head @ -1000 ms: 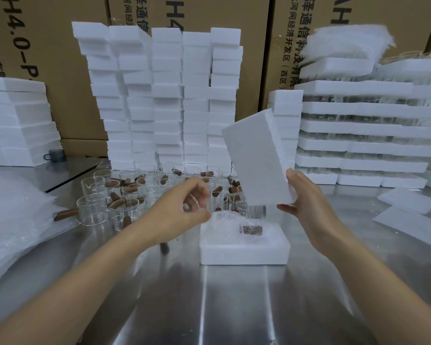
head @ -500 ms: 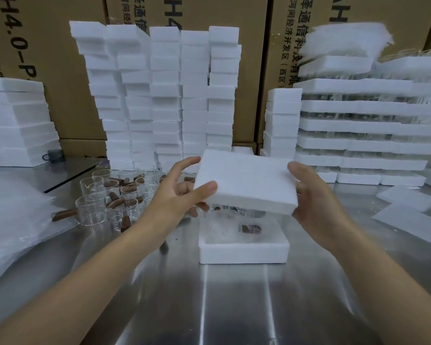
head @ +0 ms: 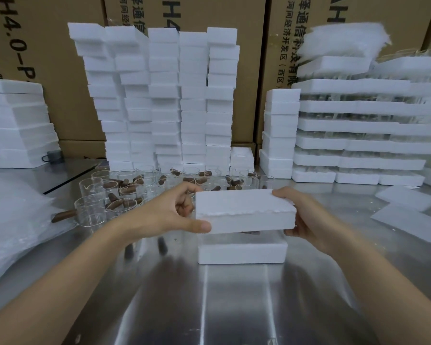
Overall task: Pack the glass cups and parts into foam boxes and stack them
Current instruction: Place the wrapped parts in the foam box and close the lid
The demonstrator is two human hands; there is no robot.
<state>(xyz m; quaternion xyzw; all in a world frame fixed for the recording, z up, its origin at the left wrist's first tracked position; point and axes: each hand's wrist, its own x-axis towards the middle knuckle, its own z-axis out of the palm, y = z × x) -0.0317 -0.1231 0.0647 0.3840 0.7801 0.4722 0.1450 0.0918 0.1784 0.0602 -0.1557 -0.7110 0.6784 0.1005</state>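
Note:
A white foam lid (head: 244, 210) hovers flat just above the foam box base (head: 241, 252) on the steel table. My left hand (head: 174, 212) grips the lid's left end, thumb under its front edge. My right hand (head: 301, 217) grips its right end. The lid hides most of the base's inside; a sliver of a brown part shows in the gap. Several glass cups (head: 92, 212) with brown wooden handles (head: 65, 216) stand behind and left of my hands.
Tall stacks of foam boxes (head: 164, 100) line the back in front of cardboard cartons. Flat foam trays (head: 358, 125) are piled at the right, foam slabs (head: 15, 125) at the left. Bubble wrap (head: 13, 220) lies at left. Loose foam sheets (head: 408, 220) lie at right.
The lid went from upright in my right hand to flat. My left hand took its left end, and both hands lowered it close over the base.

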